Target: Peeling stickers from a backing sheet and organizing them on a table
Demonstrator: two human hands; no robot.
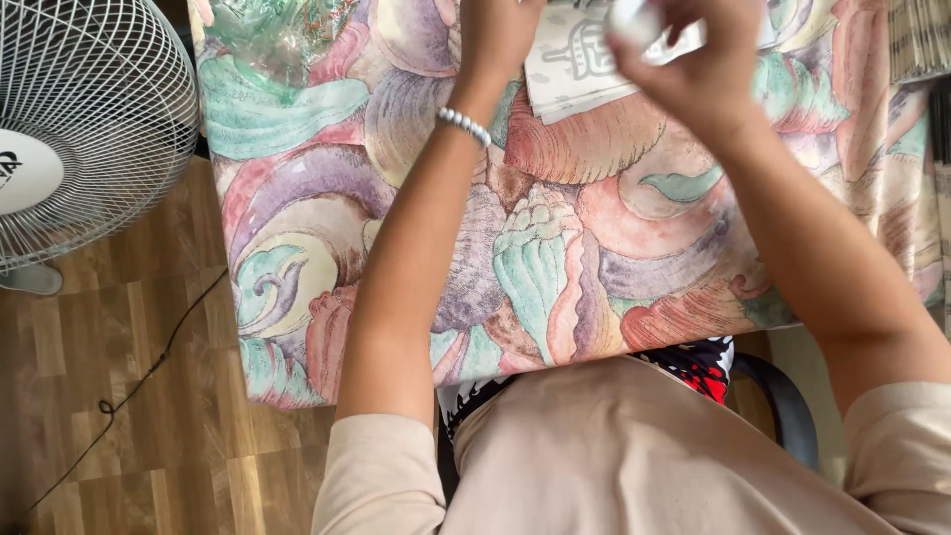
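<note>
While I watch from the head camera, the nearest thing to me is the beige shirt (pixel 614 456) filling the bottom of the view, with a scrap of black, white and red patterned fabric (pixel 698 365) just past it and the dark curved arm of a chair (pixel 788 411) to the right. Beyond that the counter (pixel 297 228) is draped in a cloth printed with large shells in pink, mint and lilac, its near edge hanging over a wood floor (pixel 129 396). A thin black cord (pixel 149 372) trails across that floor on the left, toward a white pedestal fan (pixel 84 129) standing beside the counter. Both forearms reach away from me over the cloth. The left arm carries a bracelet of pale beads (pixel 464 126) at the wrist, and the left hand (pixel 492 35) is cut off by the top of the frame, so I cannot tell how its fingers stand; it hovers beside a stack of white paper sheets printed with grey outlines (pixel 580 69), which lies on the counter at the far edge. The right hand (pixel 693 54) is raised above that stack, fingers curled in around a small round white object (pixel 634 20), blurred and partly out of frame. A woven mat (pixel 919 40) shows at the far right corner.
</note>
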